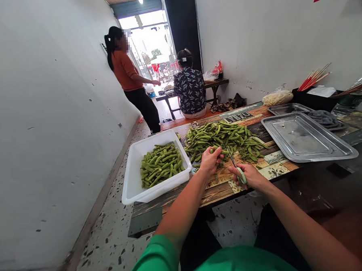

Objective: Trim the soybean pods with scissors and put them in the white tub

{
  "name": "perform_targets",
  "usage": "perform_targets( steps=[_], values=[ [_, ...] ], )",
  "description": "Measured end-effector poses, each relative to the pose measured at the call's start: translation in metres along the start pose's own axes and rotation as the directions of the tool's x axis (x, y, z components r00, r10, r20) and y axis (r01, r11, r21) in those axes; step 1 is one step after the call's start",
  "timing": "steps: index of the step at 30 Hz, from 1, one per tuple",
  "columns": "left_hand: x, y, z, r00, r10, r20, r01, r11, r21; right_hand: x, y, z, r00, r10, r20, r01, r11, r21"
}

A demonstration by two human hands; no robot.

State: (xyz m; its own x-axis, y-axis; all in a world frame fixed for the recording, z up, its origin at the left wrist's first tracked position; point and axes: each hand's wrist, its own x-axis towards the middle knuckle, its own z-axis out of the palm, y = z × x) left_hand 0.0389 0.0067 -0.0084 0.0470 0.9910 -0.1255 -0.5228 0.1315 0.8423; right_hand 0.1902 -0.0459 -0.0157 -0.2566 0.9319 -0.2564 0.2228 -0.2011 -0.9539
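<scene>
Pinched in the fingers of my left hand (211, 161) is a green soybean pod (214, 149), over the near side of the pod heap. My right hand (248, 175) grips a pair of scissors (241, 175) by their pale green handles. The blades point up and away, their tips close to the pod in my left hand. Behind both hands a large heap of green pods (220, 134) spreads over the patterned wooden table (216, 195). To the left, a white plastic tub (133, 170) holds many more pods (161, 165) and sits at the table's edge.
Metal trays (308, 139) lie on the right, with a dark cloth (325, 119) behind. A black box (315, 98) of skewers stands by the wall. One person (125, 69) stands beyond the table; another person (190, 88) sits with their back to me.
</scene>
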Motion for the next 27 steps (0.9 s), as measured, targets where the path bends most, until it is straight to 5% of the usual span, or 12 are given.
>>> perform_targets(
  steps=[14,20,24,27],
  values=[
    [-0.004,-0.001,0.001,0.988,0.086,0.127,-0.103,0.986,0.134,-0.002,-0.009,0.005,0.996,-0.011,-0.087,0.016,0.999,0.052],
    [-0.01,0.012,0.011,0.964,0.265,-0.001,-0.245,0.894,0.376,0.002,0.008,0.001,0.99,-0.043,-0.134,0.053,0.996,0.071],
    [-0.041,0.061,0.009,0.826,0.563,-0.034,-0.407,0.636,0.656,0.001,0.013,-0.006,0.979,-0.014,-0.205,0.063,0.97,0.233],
    [-0.069,0.112,-0.014,0.546,0.837,-0.048,-0.391,0.305,0.868,-0.002,0.014,-0.01,0.985,-0.009,-0.173,0.062,0.951,0.302]
  ],
)
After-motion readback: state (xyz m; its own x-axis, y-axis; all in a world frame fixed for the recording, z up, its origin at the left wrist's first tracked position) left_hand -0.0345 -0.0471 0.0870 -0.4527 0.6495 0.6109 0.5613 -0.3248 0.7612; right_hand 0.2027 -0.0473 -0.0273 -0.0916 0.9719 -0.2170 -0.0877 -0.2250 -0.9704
